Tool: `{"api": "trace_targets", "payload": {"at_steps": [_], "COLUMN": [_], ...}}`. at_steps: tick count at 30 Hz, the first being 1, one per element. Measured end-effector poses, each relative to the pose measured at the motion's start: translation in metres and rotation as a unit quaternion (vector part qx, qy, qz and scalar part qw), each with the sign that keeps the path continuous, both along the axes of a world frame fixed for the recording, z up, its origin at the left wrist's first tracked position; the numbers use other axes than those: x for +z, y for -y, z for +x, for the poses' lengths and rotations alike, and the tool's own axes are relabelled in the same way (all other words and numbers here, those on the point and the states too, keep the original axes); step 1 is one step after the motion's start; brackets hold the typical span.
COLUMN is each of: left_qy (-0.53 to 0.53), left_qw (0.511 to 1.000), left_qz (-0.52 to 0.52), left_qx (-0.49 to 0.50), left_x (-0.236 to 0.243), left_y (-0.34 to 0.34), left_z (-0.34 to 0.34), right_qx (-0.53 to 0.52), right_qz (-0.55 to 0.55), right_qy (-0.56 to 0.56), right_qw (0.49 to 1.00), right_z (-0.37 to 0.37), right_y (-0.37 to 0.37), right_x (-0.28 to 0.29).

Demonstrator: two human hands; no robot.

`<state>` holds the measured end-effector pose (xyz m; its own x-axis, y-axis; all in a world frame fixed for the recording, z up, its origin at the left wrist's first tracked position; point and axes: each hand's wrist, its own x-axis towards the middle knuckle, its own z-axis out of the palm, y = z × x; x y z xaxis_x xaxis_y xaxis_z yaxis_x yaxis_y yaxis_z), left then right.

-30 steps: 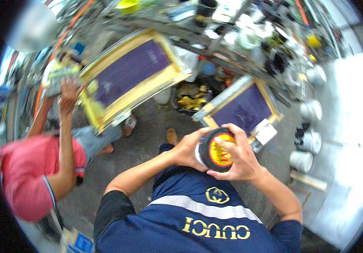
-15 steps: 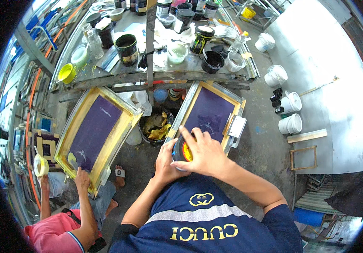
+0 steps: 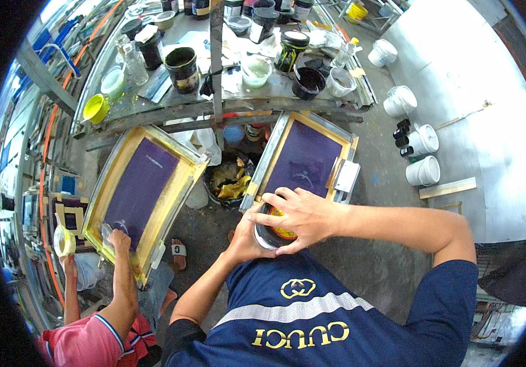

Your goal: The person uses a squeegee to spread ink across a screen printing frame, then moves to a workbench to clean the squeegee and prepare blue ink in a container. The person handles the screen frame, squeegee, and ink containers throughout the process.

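Observation:
My left hand [image 3: 242,238] is wrapped round the side of a black jar [image 3: 265,233] with a yellow-and-red label on top, held in front of my body. My right hand [image 3: 299,214] lies over the jar's top with curled fingers gripping it, covering much of the label. Just beyond is a framed screen [image 3: 304,147] with purple mesh and a white piece [image 3: 346,177] at its right side. To the left, another framed screen [image 3: 140,186] leans beside a co-worker, whose hand [image 3: 121,241] is on its lower part while the other hand [image 3: 68,260] holds a pale yellow container [image 3: 65,235].
A metal table [image 3: 128,119] crowded with tubs, jars, bottles and papers stands ahead, with a post [image 3: 216,61] at its front. A bin [image 3: 232,183] with yellow scraps lies beneath. White buckets [image 3: 422,170] line a pale board [image 3: 489,140] at the right, near a wooden strip [image 3: 446,188].
My right hand has turned over the jar's top, its forearm and elbow swinging up and outward. The view has shifted toward the table, and the co-worker's hand has moved onto the screen.

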<state>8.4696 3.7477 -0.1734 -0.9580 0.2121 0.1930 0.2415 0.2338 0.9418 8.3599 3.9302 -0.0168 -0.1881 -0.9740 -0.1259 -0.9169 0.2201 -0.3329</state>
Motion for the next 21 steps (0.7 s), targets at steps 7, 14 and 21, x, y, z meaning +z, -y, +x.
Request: {"api": "trace_targets", "payload": {"at_steps": [7,14,21], "left_qy": [0.061,0.263,0.337], "left_qw": [0.992,0.817,0.661], "left_qz": [0.104,0.493,0.654], "left_qx": [0.047,0.141,0.148], "left_x": [-0.01,-0.008,-0.029], "left_y": [0.005,0.006,-0.004], "left_z": [0.013,0.032,0.007], "right_qx": [-0.166,-0.353,-0.343], "right_qz": [-0.015,-0.087,-0.098], "right_qy": [0.066,0.057,-0.027], "right_qw": [0.984,0.93,0.934], "right_z": [0.027,0.036,0.055], "right_y": [0.016,0.016,0.037], "right_x": [-0.015,-0.005,-0.017]}}
